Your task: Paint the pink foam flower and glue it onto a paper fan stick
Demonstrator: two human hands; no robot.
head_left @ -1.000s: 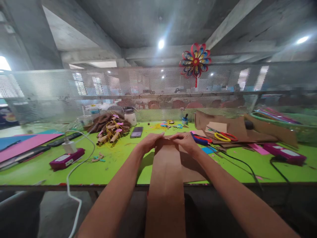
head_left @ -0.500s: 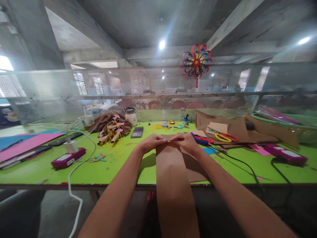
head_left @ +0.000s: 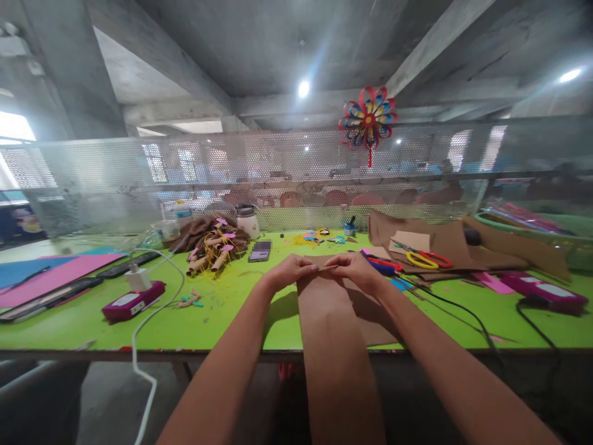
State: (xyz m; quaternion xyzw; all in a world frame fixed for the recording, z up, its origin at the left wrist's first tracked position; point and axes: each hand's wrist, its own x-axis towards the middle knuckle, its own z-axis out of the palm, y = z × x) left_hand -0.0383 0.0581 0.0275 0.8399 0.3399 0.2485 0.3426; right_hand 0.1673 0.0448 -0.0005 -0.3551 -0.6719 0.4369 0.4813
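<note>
A long strip of brown kraft paper (head_left: pixel 331 321) runs from my hands over the table's front edge and down toward me. My left hand (head_left: pixel 294 271) pinches its far end between thumb and fingers. Close beside it, my right hand (head_left: pixel 354 269) grips the same end, where a narrow edge looks folded or rolled over. Beneath my right forearm another piece of brown paper (head_left: pixel 373 315) lies on the table. Right of my right hand are scissors with blue and red handles (head_left: pixel 383 264), partly hidden by it.
On the green table (head_left: pixel 231 315), a purple power strip (head_left: pixel 133 301) with a white cable stands left, another power strip (head_left: pixel 544 292) right. Rolled paper tubes (head_left: pixel 217 253) are heaped back left, near a phone (head_left: pixel 260 251). Yellow-handled scissors (head_left: pixel 422 259) rest on brown sheets (head_left: pixel 491 256).
Both hands stay at the strip's far end, still pinching; the edge there looks slightly more turned over. The whole view has shifted a little, so everything appears slightly lower and further right.
</note>
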